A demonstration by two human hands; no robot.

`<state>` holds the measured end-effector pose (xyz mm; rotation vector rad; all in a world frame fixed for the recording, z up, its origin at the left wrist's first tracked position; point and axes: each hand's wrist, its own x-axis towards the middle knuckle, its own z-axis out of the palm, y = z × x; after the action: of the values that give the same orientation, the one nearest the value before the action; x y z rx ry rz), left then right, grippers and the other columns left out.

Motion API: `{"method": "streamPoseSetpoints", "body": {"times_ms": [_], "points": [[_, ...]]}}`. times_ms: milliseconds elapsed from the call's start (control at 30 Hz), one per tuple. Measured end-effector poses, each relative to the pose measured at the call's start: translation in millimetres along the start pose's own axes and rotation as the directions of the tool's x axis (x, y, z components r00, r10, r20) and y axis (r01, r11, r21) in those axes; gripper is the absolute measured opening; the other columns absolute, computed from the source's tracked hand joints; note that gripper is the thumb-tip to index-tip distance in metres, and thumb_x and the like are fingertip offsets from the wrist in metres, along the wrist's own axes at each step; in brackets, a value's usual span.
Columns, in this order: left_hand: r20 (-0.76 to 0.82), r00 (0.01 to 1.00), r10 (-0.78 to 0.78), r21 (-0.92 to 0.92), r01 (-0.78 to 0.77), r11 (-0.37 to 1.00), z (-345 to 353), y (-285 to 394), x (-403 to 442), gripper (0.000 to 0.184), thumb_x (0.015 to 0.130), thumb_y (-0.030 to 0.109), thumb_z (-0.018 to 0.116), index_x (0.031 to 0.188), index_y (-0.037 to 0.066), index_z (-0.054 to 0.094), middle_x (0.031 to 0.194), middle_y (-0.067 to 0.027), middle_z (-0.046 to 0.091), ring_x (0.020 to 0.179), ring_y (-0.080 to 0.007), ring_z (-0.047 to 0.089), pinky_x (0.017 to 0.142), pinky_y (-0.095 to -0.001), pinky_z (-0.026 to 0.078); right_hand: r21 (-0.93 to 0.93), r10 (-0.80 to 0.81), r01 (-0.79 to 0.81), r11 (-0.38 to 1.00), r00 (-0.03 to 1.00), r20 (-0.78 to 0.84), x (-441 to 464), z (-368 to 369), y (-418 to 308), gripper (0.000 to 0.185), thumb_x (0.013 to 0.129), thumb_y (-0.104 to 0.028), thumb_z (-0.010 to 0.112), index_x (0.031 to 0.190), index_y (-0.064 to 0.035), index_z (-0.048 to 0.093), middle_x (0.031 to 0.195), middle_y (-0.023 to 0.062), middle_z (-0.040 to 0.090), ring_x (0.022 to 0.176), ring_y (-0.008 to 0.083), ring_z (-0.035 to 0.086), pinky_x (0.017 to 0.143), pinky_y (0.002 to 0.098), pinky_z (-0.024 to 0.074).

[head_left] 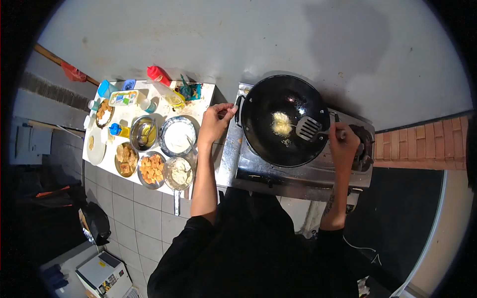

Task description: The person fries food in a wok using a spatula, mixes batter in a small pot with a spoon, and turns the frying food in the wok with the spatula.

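A black wok [268, 94] sits on the stove with a small pool of bubbling oil in its bottom. One pale, battered piece of food [281, 124] lies in that oil. My right hand [344, 141] is closed round the handle of a slotted spatula [308, 128], whose head rests inside the wok just right of the food. At the wok's left side, my left hand [218, 121] has its fingertips pinched at the loop handle [239, 111].
Left of the stove [253, 166], a white table [206, 99] carries a bowl of white flour [177, 136], a pan of batter [178, 173], a plate of cut orange-brown pieces [151, 170], a metal bowl [144, 133] and several bottles. A wall [223, 44] stands behind.
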<state>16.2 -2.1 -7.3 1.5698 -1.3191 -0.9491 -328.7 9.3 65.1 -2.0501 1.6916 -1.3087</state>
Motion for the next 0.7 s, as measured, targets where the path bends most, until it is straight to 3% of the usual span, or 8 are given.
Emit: {"method": "streamPoseSetpoints", "body": {"times_ms": [67, 133, 233, 367, 467, 533, 633, 700], "points": [[0.012, 1.0, -0.028, -0.038, 0.028, 0.999, 5, -4, 1, 0.033, 0.088, 0.023, 0.071, 0.104, -0.006, 0.069, 0.083, -0.0133, 0.071, 0.073, -0.0149, 0.064, 0.07, -0.0293, 0.051, -0.071, -0.003, 0.006, 0.997, 0.999, 0.048, -3, 1, 2, 0.015, 0.088, -0.011, 0.069, 0.081, 0.0012, 0.064, 0.06, 0.0076, 0.06, 0.05, 0.0096, 0.051, 0.048, 0.0255, 0.0418], [-0.035, 0.999, -0.037, -0.035, 0.036, 0.999, 8, -4, -1, 0.03, 0.088, 0.021, 0.071, 0.102, -0.005, 0.07, 0.085, -0.0148, 0.071, 0.075, -0.0168, 0.066, 0.071, -0.0302, 0.052, 0.005, 0.13, -0.132, 0.991, 0.981, 0.144, -6, 8, -2, 0.015, 0.088, -0.01, 0.069, 0.081, 0.0019, 0.064, 0.061, 0.0078, 0.061, 0.05, 0.0091, 0.052, 0.048, 0.0259, 0.0419], [-0.079, 0.997, -0.005, -0.036, 0.002, 0.999, 13, -10, -7, 0.028, 0.087, 0.019, 0.071, 0.102, -0.005, 0.07, 0.085, -0.0165, 0.071, 0.077, -0.0186, 0.067, 0.072, -0.0309, 0.052, 0.027, 0.015, -0.014, 1.0, 0.999, -0.048, -10, 2, 3, 0.015, 0.087, -0.01, 0.07, 0.081, 0.0027, 0.064, 0.061, 0.009, 0.06, 0.05, 0.009, 0.053, 0.048, 0.0259, 0.0424], [-0.094, 0.992, 0.085, 0.054, -0.08, 0.995, 14, -9, -4, 0.027, 0.088, 0.018, 0.07, 0.102, -0.005, 0.07, 0.085, -0.0153, 0.071, 0.076, -0.0175, 0.067, 0.071, -0.0299, 0.052, 0.025, 0.016, -0.015, 1.0, 0.999, -0.029, -5, -1, 7, 0.014, 0.087, -0.009, 0.07, 0.082, 0.0022, 0.064, 0.062, 0.0083, 0.061, 0.05, 0.0088, 0.053, 0.047, 0.0251, 0.0418], [-0.083, 0.994, 0.066, 0.023, -0.064, 0.998, 13, -1, -7, 0.027, 0.09, 0.019, 0.069, 0.102, -0.005, 0.071, 0.083, -0.0123, 0.071, 0.071, -0.0144, 0.065, 0.067, -0.0272, 0.051, 0.064, 0.109, -0.113, 0.992, 0.992, 0.065, -12, 13, 12, 0.013, 0.089, -0.006, 0.067, 0.08, 0.0015, 0.061, 0.059, 0.0016, 0.055, 0.049, 0.004, 0.047, 0.045, 0.0225, 0.0368], [-0.079, 0.988, 0.136, 0.092, -0.128, 0.987, 12, -2, -6, 0.027, 0.09, 0.019, 0.069, 0.101, -0.005, 0.071, 0.078, -0.009, 0.07, 0.065, -0.0112, 0.062, 0.061, -0.025, 0.049, 0.172, 0.059, -0.05, 0.984, 0.997, -0.047, -11, 14, 8, 0.011, 0.089, -0.004, 0.067, 0.08, 0.001, 0.062, 0.059, 0.0013, 0.055, 0.048, 0.0043, 0.046, 0.044, 0.0225, 0.0365], [-0.076, 0.996, 0.046, 0.062, -0.041, 0.997, 12, 3, -8, 0.027, 0.09, 0.02, 0.07, 0.101, -0.005, 0.071, 0.072, -0.008, 0.068, 0.06, -0.0105, 0.057, 0.056, -0.0259, 0.046, 0.084, -0.109, 0.115, 0.99, 0.991, -0.083, -3, 4, 13, 0.01, 0.088, -0.003, 0.068, 0.08, 0.0005, 0.061, 0.058, 0.0014, 0.054, 0.046, 0.004, 0.047, 0.043, 0.0235, 0.0371], [-0.08, 0.994, 0.068, 0.094, -0.06, 0.994, 12, 2, -6, 0.027, 0.089, 0.02, 0.07, 0.101, -0.005, 0.071, 0.072, -0.0086, 0.069, 0.059, -0.0105, 0.057, 0.056, -0.0263, 0.046, 0.073, 0.003, -0.005, 0.997, 1.0, 0.027, -6, 9, 16, 0.011, 0.087, -0.005, 0.068, 0.081, 0.0003, 0.062, 0.061, 0.005, 0.055, 0.049, 0.0074, 0.048, 0.046, 0.0259, 0.0386]]}}
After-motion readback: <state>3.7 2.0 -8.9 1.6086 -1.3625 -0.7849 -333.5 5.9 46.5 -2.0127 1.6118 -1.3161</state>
